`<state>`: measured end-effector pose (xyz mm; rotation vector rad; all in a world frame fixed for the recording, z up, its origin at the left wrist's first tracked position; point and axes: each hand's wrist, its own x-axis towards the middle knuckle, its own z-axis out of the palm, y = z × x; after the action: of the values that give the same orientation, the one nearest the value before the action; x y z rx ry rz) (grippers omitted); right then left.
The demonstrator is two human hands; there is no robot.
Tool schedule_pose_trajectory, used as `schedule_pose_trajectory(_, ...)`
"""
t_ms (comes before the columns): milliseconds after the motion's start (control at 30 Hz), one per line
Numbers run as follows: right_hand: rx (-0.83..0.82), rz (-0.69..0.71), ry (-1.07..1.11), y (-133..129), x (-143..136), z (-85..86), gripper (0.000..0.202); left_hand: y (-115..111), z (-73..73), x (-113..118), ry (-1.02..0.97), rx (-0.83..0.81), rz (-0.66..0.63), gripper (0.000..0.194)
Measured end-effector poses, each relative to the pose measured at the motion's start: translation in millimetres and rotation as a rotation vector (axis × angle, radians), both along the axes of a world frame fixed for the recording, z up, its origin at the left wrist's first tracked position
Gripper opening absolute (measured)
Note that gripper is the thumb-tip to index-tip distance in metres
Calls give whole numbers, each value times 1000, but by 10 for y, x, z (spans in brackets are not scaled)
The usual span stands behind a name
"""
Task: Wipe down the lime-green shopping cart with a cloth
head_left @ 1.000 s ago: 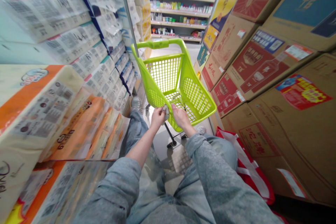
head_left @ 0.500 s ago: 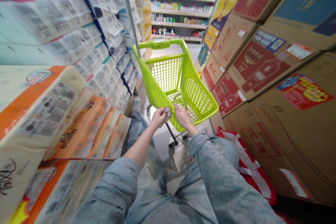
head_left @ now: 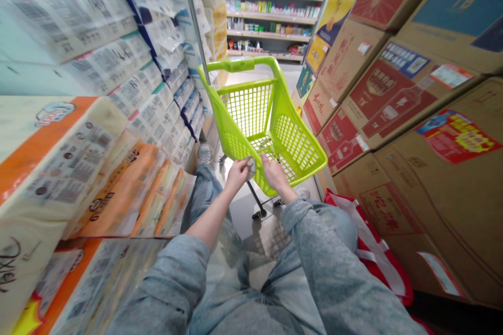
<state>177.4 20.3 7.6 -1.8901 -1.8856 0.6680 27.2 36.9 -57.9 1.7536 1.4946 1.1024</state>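
A bright green basket cart [head_left: 230, 138] stands in front of me, its open top tilted toward me. My left hand [head_left: 238, 174] is closed on a small grey-white cloth [head_left: 251, 168] beside the basket's near side. Just right of it, my right hand [head_left: 274, 174] is at the near rim of the basket, its fingers curled together; what they hold, if anything, is hidden. The basket's floor grid shows past my hands, with a thin dark item lying on it that I cannot make out.
Packs of tissue [head_left: 113, 188] are stacked along the left. Cardboard cartons [head_left: 396, 94] rise on the right, with a red and white bag [head_left: 377, 251] against them. Shelves of small goods [head_left: 275, 14] cross the far end. A metal pole [head_left: 194, 15] rises left of the cart.
My left hand has shifted slightly, and the cloth in its fingers looks more bunched. My right hand and the cart are almost unmoved.
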Motion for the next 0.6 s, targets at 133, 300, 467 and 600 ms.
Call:
schedule_pose_trajectory(133,-3,11,-6,22,-17,-2,87,21,4,48,-42,-30,-39,27)
schedule_pose_trajectory(300,-3,2,2,19,-23,-1,88,-17,-41,-6,-132,-52,-37,27)
schedule_pose_trajectory(467,3,12,1,4,-40,12,87,-40,-78,-33,-179,-50,16,30)
schedule_pose_trajectory(600,-3,10,3,1,-50,22,87,4,-45,4,-214,-71,-11,30)
